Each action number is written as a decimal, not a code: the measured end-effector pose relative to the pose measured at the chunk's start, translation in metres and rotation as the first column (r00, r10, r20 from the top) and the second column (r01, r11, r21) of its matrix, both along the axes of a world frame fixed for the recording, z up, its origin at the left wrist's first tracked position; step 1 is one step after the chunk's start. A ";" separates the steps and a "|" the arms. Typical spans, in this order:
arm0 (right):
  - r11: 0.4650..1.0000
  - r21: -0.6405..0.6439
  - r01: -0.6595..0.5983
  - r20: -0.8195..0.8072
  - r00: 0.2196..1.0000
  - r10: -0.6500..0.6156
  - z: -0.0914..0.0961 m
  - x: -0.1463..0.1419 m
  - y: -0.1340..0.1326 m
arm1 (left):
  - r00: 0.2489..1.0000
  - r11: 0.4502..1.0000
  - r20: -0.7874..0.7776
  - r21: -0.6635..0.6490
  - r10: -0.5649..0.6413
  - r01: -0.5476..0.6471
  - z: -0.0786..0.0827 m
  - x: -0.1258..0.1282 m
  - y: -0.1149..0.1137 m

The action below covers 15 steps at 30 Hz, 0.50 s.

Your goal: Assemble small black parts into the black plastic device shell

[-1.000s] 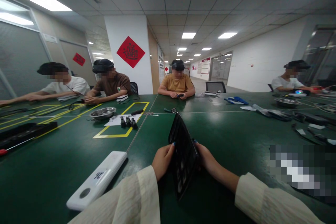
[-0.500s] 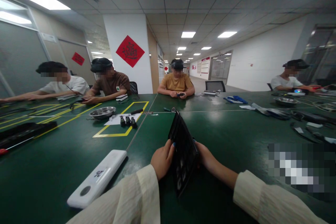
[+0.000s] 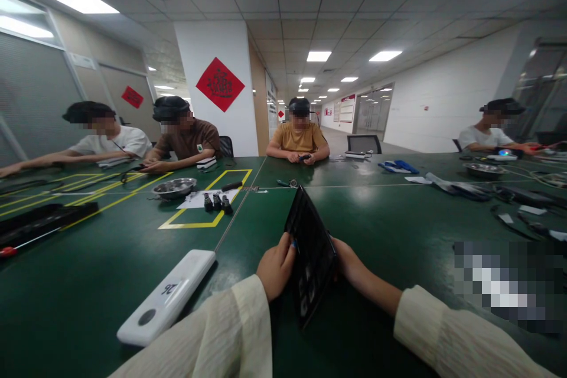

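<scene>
A thin, dark rectangular panel [image 3: 312,263], much like a tablet, is held on edge and tilted in front of me. My left hand [image 3: 275,267] grips its left edge, with the thumb on the near face. On the other side, my right hand [image 3: 349,261] is closed at the right edge, its fingers mostly hidden behind the panel. Left of my left sleeve, a long white device [image 3: 168,298] with a "26" display and a round grey button lies on the green table [image 3: 390,218].
A steel bowl [image 3: 175,188], black cylindrical parts [image 3: 217,203] and a white sheet [image 3: 195,199] are at centre left. Blue-handled tools [image 3: 398,167] and cables [image 3: 522,221] lie to the right. Several people sit round the table, one opposite [image 3: 299,136].
My right fingertips, seen at the panel's right edge before, are now hidden behind it. The panel has barely shifted, and both hands keep their hold.
</scene>
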State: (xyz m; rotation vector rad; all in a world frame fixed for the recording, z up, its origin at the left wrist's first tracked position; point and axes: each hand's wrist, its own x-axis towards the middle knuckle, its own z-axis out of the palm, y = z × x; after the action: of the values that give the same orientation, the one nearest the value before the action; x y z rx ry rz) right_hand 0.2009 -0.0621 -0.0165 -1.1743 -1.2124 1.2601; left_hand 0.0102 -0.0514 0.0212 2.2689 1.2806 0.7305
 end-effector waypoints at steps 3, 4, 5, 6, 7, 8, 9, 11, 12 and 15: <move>1.000 0.011 -0.022 0.010 1.000 0.022 0.007 -0.001 -0.005 | 1.000 1.000 -0.003 -0.006 0.024 -0.024 -0.001 0.000 0.000; 1.000 0.010 -0.026 0.014 1.000 0.025 0.009 -0.001 -0.006 | 0.999 0.999 -0.006 -0.005 0.035 -0.035 -0.001 0.000 0.000; 1.000 0.006 -0.025 0.020 0.999 0.025 0.011 -0.002 -0.007 | 0.999 0.999 -0.012 -0.004 0.042 -0.042 -0.002 0.000 0.000; 1.000 0.000 -0.022 0.026 0.999 0.022 0.012 -0.002 -0.007 | 0.999 0.999 -0.022 -0.003 0.046 -0.046 -0.003 0.000 0.000; 1.000 -0.001 -0.017 0.028 0.999 0.017 0.012 -0.002 -0.007 | 0.998 0.999 -0.032 -0.001 0.046 -0.046 -0.003 0.000 0.001; 1.000 0.001 -0.014 0.026 1.000 0.014 0.011 -0.002 -0.007 | 0.998 0.999 -0.041 0.000 0.042 -0.042 -0.004 0.000 0.001; 1.000 0.003 -0.014 0.021 1.000 0.014 0.010 -0.002 -0.006 | 0.998 0.999 -0.045 0.001 0.037 -0.037 -0.005 0.000 0.002; 1.000 0.004 -0.017 0.004 1.000 0.017 0.007 -0.002 -0.004 | 0.999 1.000 -0.033 -0.002 0.025 -0.025 -0.006 0.001 0.002; 1.000 0.002 -0.016 -0.001 1.000 0.016 0.005 -0.002 -0.003 | 1.000 1.000 -0.019 -0.006 0.022 -0.022 -0.006 0.001 0.002; 1.000 0.001 -0.006 0.005 1.000 0.006 0.001 -0.001 0.000 | 1.000 1.000 0.007 -0.015 0.023 -0.023 -0.006 0.001 0.002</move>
State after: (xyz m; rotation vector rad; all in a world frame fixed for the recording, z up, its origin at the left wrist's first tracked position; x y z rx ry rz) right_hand 0.2003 -0.0624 -0.0156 -1.1743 -1.2209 1.2611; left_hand 0.0108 -0.0494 0.0153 2.2416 1.3064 0.7339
